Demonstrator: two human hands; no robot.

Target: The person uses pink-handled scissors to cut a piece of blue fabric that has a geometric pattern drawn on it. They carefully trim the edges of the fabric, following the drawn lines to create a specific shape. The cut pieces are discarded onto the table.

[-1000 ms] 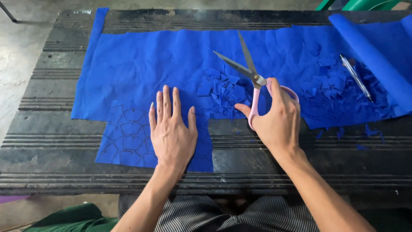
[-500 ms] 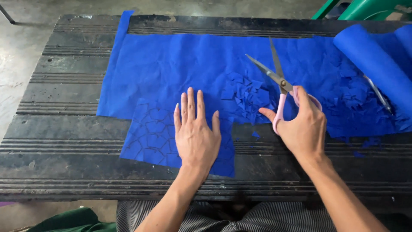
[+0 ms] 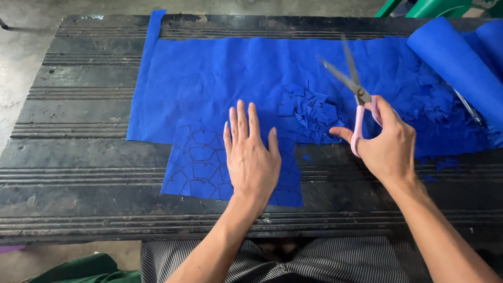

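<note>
A blue fabric sheet (image 3: 220, 78) lies spread over a dark ribbed table (image 3: 78, 152). Its lower flap carries drawn outlines of small shapes. My left hand (image 3: 251, 157) rests flat on that flap, fingers apart. My right hand (image 3: 387, 149) grips pink-handled scissors (image 3: 351, 86), blades parted and pointing up and away, raised above the sheet. A heap of small cut blue pieces (image 3: 312, 112) sits between the two hands, just left of the scissors.
A roll of the same blue fabric (image 3: 456, 68) lies at the far right, with more cut scraps (image 3: 435, 110) around it. A thin metal tool (image 3: 468, 107) lies beside the roll. Green plastic furniture (image 3: 435, 8) stands behind the table.
The view has shifted, so everything sits further right in frame. My right hand stays closed on the scissors, blades still parted. My left hand remains flat on the marked flap.
</note>
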